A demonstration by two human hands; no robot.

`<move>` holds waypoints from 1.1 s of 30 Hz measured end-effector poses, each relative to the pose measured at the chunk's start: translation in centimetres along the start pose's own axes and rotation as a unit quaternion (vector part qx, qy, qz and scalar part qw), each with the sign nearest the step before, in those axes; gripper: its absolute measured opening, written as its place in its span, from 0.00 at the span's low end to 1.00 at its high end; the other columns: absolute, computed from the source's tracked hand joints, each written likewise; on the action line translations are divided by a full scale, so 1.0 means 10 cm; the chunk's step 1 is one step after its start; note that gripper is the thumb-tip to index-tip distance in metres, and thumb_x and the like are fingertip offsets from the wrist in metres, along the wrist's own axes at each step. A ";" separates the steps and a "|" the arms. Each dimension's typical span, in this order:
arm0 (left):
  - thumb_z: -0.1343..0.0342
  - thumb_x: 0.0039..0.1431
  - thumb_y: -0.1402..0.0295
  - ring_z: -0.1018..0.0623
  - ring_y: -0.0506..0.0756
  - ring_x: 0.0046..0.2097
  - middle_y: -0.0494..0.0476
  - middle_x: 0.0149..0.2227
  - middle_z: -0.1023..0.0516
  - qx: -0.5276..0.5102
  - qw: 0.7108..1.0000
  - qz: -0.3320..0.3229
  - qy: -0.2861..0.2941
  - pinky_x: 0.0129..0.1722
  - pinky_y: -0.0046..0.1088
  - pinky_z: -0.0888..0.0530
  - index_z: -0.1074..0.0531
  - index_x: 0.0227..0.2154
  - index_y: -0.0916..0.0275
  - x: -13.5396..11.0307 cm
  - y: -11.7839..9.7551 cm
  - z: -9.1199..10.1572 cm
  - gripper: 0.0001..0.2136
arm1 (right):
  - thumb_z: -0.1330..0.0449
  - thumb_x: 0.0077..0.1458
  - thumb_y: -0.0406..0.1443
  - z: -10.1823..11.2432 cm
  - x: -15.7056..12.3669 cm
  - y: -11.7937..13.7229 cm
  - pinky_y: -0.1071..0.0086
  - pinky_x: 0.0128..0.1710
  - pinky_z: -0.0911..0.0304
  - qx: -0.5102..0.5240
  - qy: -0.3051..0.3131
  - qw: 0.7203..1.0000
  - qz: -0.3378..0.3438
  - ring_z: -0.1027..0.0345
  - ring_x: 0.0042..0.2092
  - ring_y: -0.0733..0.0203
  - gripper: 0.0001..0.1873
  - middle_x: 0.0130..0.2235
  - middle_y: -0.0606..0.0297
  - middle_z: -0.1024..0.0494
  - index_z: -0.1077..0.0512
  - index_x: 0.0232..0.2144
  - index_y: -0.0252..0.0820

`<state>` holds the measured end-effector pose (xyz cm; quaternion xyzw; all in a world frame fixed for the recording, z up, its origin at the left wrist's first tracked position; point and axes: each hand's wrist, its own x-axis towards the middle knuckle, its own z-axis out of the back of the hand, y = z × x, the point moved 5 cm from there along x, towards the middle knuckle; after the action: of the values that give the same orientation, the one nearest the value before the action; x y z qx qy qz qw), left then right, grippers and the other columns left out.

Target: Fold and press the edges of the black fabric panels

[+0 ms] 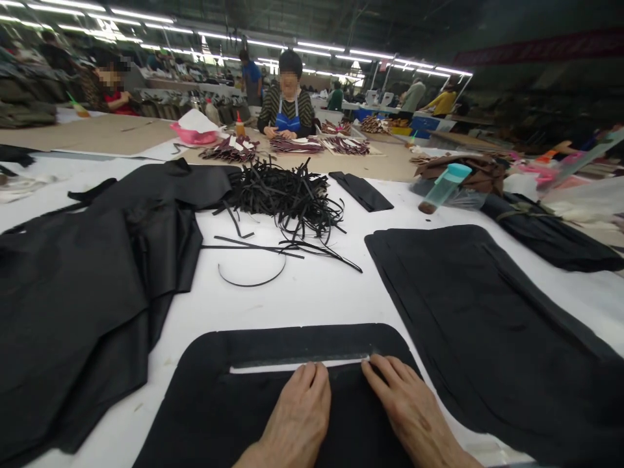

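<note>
A black cut panel point(219, 403) with rounded corners lies flat on the white table in front of me. A long narrow slit point(273, 366) runs across it, showing white beneath. My left hand point(297, 416) lies flat on the panel just below the slit, fingers together and stretched out. My right hand point(409, 409) rests beside it, fingertips pressing at the slit's right end. Neither hand holds anything.
A stack of black panels point(478, 325) lies to the right, crumpled black material point(88, 286) to the left. A heap of thin black strips point(287, 195) sits further back, with a teal-capped bottle point(443, 187). A person point(287, 97) works at the far table.
</note>
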<state>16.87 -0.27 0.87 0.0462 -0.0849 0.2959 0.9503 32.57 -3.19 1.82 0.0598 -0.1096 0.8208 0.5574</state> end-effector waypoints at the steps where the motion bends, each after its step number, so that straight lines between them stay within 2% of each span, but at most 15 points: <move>1: 0.53 0.55 0.76 0.30 0.58 0.45 0.64 0.45 0.29 0.003 1.000 -0.004 0.002 0.47 0.32 0.30 0.32 0.46 0.75 -0.06 0.04 0.01 0.16 | 0.51 0.45 0.21 0.00 -0.01 -0.01 0.63 0.38 0.31 -0.002 -0.008 1.000 0.006 0.33 0.41 0.53 0.25 0.42 0.56 0.27 0.32 0.46 0.37; 5: 0.53 0.53 0.76 0.29 0.58 0.42 0.64 0.43 0.28 0.006 1.000 0.008 0.026 0.45 0.33 0.29 0.32 0.45 0.75 -0.32 0.25 0.05 0.16 | 0.55 0.47 0.21 0.01 -0.06 -0.05 0.67 0.39 0.32 -0.019 -0.051 0.997 0.053 0.33 0.42 0.55 0.25 0.43 0.56 0.26 0.32 0.47 0.36; 9: 0.54 0.51 0.82 0.28 0.59 0.44 0.63 0.41 0.27 0.030 0.998 0.051 0.038 0.46 0.33 0.28 0.34 0.46 0.75 -0.62 0.52 0.05 0.18 | 0.56 0.51 0.24 -0.03 -0.11 -0.11 0.67 0.41 0.33 -0.032 -0.065 0.995 0.071 0.32 0.43 0.56 0.23 0.45 0.56 0.27 0.32 0.47 0.37; 13: 0.57 0.51 0.85 0.29 0.58 0.48 0.63 0.44 0.27 0.024 0.996 0.085 0.017 0.49 0.31 0.29 0.35 0.48 0.72 -0.94 0.79 0.12 0.20 | 0.53 0.57 0.30 -0.10 -0.15 -0.21 0.66 0.40 0.33 -0.028 -0.040 0.998 0.030 0.32 0.43 0.55 0.16 0.44 0.58 0.27 0.30 0.43 0.41; 17: 0.59 0.52 0.86 0.32 0.57 0.52 0.61 0.50 0.29 -0.043 0.992 0.120 -0.011 0.50 0.30 0.30 0.34 0.48 0.67 -1.13 1.01 0.29 0.21 | 0.54 0.59 0.34 -0.05 -0.09 -0.26 0.62 0.35 0.33 -0.018 -0.010 0.998 -0.061 0.32 0.41 0.53 0.13 0.43 0.57 0.28 0.30 0.34 0.44; 20: 0.60 0.55 0.85 0.29 0.56 0.46 0.59 0.44 0.27 -0.146 0.971 0.189 -0.020 0.45 0.30 0.28 0.29 0.39 0.64 -1.13 1.16 0.40 0.18 | 0.56 0.60 0.36 0.09 0.14 -0.06 0.62 0.30 0.34 0.022 0.000 0.994 -0.110 0.33 0.34 0.55 0.13 0.38 0.58 0.29 0.32 0.32 0.45; 22: 0.60 0.57 0.84 0.28 0.54 0.41 0.57 0.39 0.27 -0.224 0.949 0.221 -0.023 0.40 0.29 0.28 0.28 0.34 0.63 -1.07 1.23 0.45 0.16 | 0.56 0.61 0.36 0.18 0.39 0.22 0.63 0.29 0.35 0.081 0.010 0.992 -0.098 0.34 0.32 0.57 0.13 0.34 0.61 0.31 0.33 0.30 0.46; 25: 0.60 0.59 0.82 0.28 0.52 0.38 0.54 0.36 0.28 -0.295 0.925 0.239 -0.009 0.37 0.28 0.29 0.29 0.33 0.62 -0.94 1.27 0.52 0.15 | 0.54 0.62 0.34 0.24 0.78 0.69 0.65 0.30 0.36 0.195 0.055 0.978 -0.042 0.35 0.33 0.58 0.11 0.33 0.64 0.32 0.34 0.31 0.46; 27: 0.60 0.59 0.82 0.29 0.52 0.38 0.53 0.36 0.29 -0.300 0.923 0.239 0.015 0.38 0.28 0.29 0.29 0.33 0.61 -0.86 1.23 0.54 0.15 | 0.52 0.60 0.30 0.22 0.96 0.88 0.65 0.31 0.37 0.228 0.081 0.970 -0.027 0.36 0.34 0.58 0.09 0.32 0.65 0.32 0.33 0.32 0.45; 30: 0.58 0.58 0.81 0.29 0.53 0.40 0.53 0.39 0.28 -0.283 0.939 0.188 0.048 0.41 0.29 0.29 0.30 0.36 0.60 -0.76 1.07 0.52 0.14 | 0.52 0.59 0.26 0.17 1.06 0.99 0.66 0.33 0.37 0.262 0.095 0.960 -0.010 0.37 0.35 0.59 0.11 0.33 0.65 0.32 0.32 0.33 0.43; 33: 0.53 0.55 0.81 0.29 0.55 0.43 0.55 0.43 0.28 -0.231 0.961 0.127 0.079 0.45 0.31 0.30 0.32 0.44 0.61 -0.71 0.86 0.37 0.15 | 0.49 0.58 0.25 0.10 0.99 1.02 0.67 0.35 0.37 0.279 0.092 0.956 0.023 0.37 0.36 0.59 0.10 0.36 0.63 0.31 0.32 0.36 0.42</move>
<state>5.69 2.33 3.47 -0.2094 -0.0809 0.3890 0.8935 19.35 1.90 3.77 0.1343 0.1740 0.8332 0.5074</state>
